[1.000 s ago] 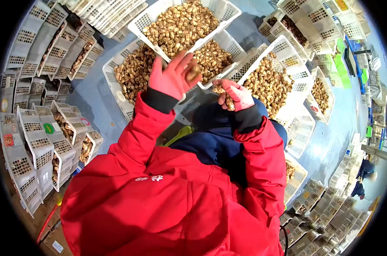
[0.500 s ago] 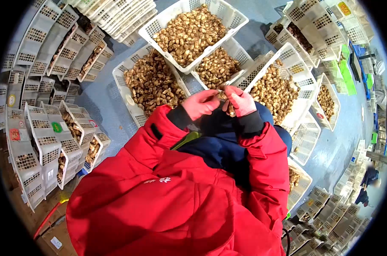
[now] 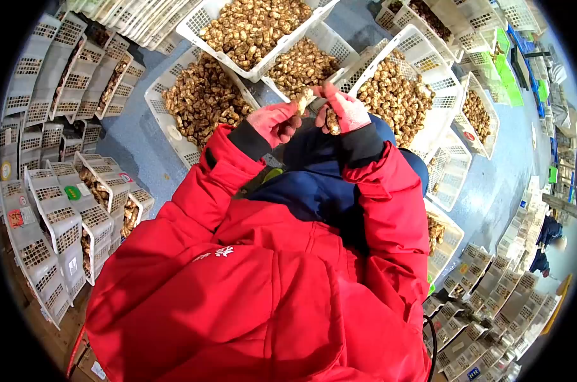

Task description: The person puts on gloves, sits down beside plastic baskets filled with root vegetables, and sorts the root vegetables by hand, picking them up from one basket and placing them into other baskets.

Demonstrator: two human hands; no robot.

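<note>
Upper centre, the left hand (image 3: 277, 123) pinches a pale piece (image 3: 304, 100); the right hand (image 3: 349, 111) curls around a brown piece (image 3: 332, 121).

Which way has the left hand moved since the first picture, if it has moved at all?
Yes. Judged against the top basket, the left hand has moved back from its near corner, towards the right hand.

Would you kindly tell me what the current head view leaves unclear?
- Left hand's palm: its own fingers hide most of it.
- Right hand's grip: its fingers partly cover the brown piece.
- Uppermost crate: the top edge cuts off its far end; the heap hides its bottom.
- Green label: writing too small.
- Distant person: too small and blurred to tell what they handle.
</note>
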